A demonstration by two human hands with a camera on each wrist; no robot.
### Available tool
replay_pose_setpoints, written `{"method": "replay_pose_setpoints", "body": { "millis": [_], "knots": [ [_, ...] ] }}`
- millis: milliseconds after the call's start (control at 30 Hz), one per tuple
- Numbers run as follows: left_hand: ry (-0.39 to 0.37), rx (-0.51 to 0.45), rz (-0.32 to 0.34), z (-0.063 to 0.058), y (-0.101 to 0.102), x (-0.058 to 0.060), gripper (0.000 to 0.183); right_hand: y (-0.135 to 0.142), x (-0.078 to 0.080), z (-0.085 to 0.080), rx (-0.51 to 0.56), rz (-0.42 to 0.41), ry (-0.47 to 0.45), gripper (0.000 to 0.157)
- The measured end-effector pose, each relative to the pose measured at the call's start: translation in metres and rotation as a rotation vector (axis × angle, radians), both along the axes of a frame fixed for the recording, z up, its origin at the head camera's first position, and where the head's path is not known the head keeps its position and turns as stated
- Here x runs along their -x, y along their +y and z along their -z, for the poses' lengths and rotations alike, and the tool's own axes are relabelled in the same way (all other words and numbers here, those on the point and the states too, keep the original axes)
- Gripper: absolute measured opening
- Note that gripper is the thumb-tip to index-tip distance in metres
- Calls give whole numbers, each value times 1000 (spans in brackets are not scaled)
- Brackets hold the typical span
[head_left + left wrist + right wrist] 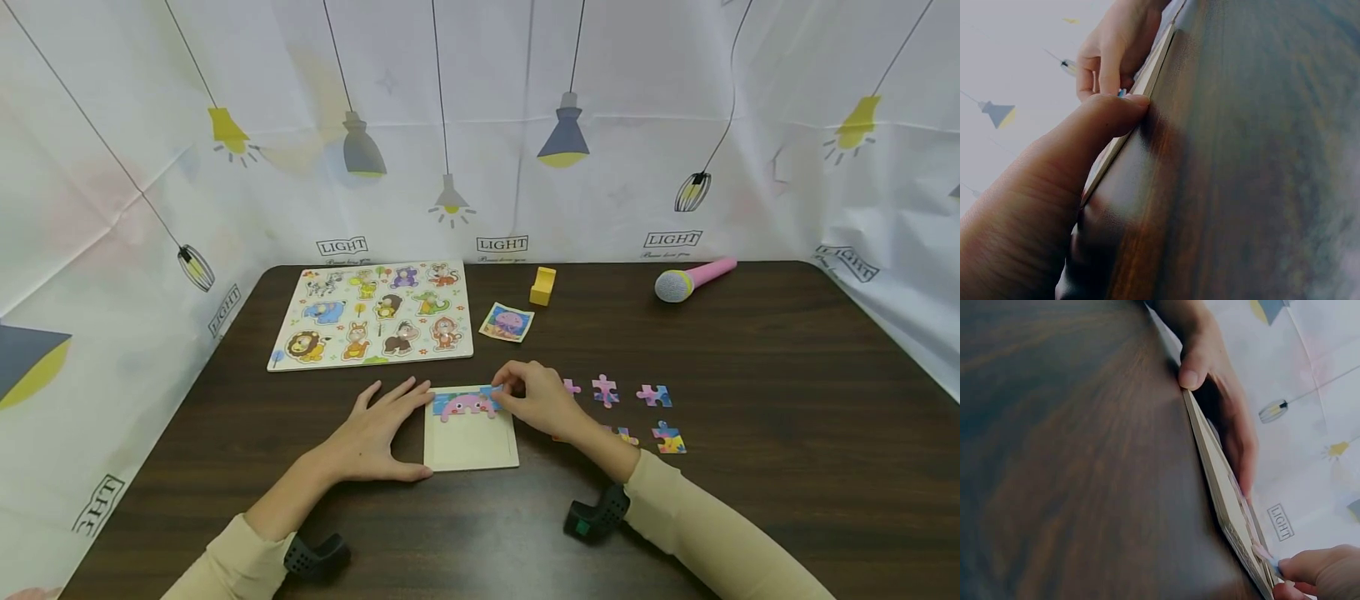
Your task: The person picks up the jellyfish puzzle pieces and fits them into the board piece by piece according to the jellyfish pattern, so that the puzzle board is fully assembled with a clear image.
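A small pale puzzle tray (471, 446) lies in front of me, with joined pieces (461, 406) of a pink and blue picture along its top. My left hand (367, 442) spreads along the tray's left side, its thumb by the lower left corner. At the upper right corner, my right hand (538, 402) pinches a puzzle piece (1265, 554) between thumb and finger. That piece is partly covered by the fingers; blue and pink show on it. In the left wrist view, the left thumb (1116, 115) lies against the tray's edge.
Several loose puzzle pieces (604, 390) lie right of the tray, some behind the right arm. Farther back are an animal puzzle board (375, 310), a picture card (507, 322), a yellow block (542, 286) and a pink toy microphone (693, 279).
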State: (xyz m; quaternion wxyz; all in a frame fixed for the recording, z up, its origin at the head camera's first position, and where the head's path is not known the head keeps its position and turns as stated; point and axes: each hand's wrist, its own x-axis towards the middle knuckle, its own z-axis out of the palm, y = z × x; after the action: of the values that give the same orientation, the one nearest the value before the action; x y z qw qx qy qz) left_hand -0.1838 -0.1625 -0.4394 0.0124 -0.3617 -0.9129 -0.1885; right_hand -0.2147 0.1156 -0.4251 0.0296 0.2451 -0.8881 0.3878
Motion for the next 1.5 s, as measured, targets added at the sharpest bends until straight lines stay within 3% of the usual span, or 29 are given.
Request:
{"method": "replay_pose_setpoints", "body": {
  "millis": [1067,1233,1500],
  "knots": [
    [-3,11,-6,-1,1,-2,97,-4,-2,3,-173,81,174,15],
    [-2,7,-2,-2,1,-2,97,2,-4,-4,-160,63,172,13],
    [2,11,-1,-1,0,-1,98,26,-3,-11,-196,72,151,21]
  ]
}}
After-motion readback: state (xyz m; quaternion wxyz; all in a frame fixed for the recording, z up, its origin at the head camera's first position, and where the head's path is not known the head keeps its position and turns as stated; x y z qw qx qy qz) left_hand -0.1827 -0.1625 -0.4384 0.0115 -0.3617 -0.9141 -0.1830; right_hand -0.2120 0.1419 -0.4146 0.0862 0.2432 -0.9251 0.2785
